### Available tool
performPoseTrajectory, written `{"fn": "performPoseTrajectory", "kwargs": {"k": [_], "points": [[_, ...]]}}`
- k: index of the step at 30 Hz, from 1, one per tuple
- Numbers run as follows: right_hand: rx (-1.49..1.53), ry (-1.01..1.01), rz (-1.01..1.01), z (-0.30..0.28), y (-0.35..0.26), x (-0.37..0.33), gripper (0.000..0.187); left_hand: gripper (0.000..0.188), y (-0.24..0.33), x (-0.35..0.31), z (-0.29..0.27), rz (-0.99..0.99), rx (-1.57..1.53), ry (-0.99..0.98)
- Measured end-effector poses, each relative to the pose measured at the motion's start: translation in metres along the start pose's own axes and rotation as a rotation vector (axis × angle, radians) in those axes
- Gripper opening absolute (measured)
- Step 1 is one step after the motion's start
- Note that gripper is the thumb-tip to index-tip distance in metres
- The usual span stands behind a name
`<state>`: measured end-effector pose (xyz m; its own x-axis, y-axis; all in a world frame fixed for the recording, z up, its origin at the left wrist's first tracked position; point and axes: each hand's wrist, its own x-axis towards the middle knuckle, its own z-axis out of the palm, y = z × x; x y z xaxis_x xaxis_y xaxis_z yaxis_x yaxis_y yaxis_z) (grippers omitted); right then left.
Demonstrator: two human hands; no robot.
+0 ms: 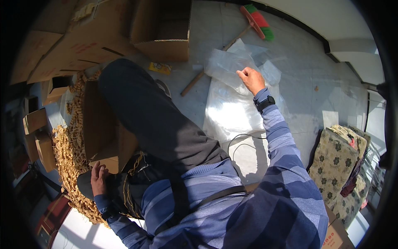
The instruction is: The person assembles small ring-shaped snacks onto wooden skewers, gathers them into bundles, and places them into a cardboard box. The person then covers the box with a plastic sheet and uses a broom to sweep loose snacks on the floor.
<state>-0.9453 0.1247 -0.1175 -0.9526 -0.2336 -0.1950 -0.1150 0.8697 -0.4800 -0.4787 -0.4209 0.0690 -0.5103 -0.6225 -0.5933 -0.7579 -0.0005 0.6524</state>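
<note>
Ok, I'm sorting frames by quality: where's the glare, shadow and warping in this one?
Head view: sunlight blows out the clear plastic sheet below the right hand; the left hand by the cardboard box lies in deep shadow; fisheye bends the wall edge and blackens the corners; focus looks sharp.

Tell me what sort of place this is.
Probably a packing or storage workroom. Open cardboard boxes stand on the grey floor, clear plastic bags lie spread where the right hand grips one, and a broom lies nearby.
</note>
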Motion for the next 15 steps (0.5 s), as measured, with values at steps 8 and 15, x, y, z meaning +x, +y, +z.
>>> {"fn": "performPoseTrajectory", "kwargs": {"k": [8,15], "points": [[0.056,-0.41,0.402,0.199,0.006,-0.132,0.052,0.048,0.005,0.004,0.0,0.002,-0.009,-0.026],[0.422,-0.37,0.536,0.123,0.048,-0.108,0.028,0.048,-0.004,0.006,0.002,0.016,-0.033,-0.034]]}}
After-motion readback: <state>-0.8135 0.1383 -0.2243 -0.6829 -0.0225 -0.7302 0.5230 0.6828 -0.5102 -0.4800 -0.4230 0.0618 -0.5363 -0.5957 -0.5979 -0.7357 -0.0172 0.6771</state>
